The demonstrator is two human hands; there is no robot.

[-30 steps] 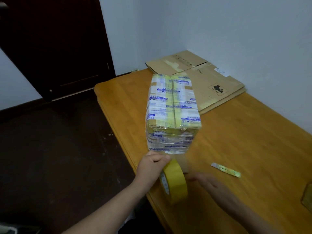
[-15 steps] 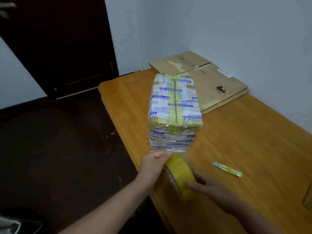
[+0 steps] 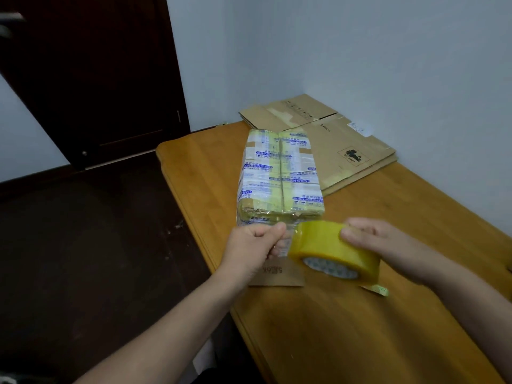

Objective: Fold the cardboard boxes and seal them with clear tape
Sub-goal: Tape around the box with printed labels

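Left hand [image 3: 253,243] pinching the tape end [image 3: 287,241], right hand [image 3: 388,245] gripping the roll [image 3: 332,250], any slack and it'll probably wrinkle on the box [image 3: 279,176].

One taped-up cardboard box [image 3: 279,173] is standing in the middle of the one wooden table [image 3: 360,342]. At least two flattened cardboard boxes [image 3: 346,151] are lying at the far right, overlapping; whether more are hiding beneath cannot be told. One tape roll [image 3: 329,245] is being held near. Two hands are showing: one left hand [image 3: 249,248] and one right hand [image 3: 388,245]. One small greenish strip [image 3: 378,290] is peeking out near the roll. One dark door [image 3: 97,79] is standing at the far left.
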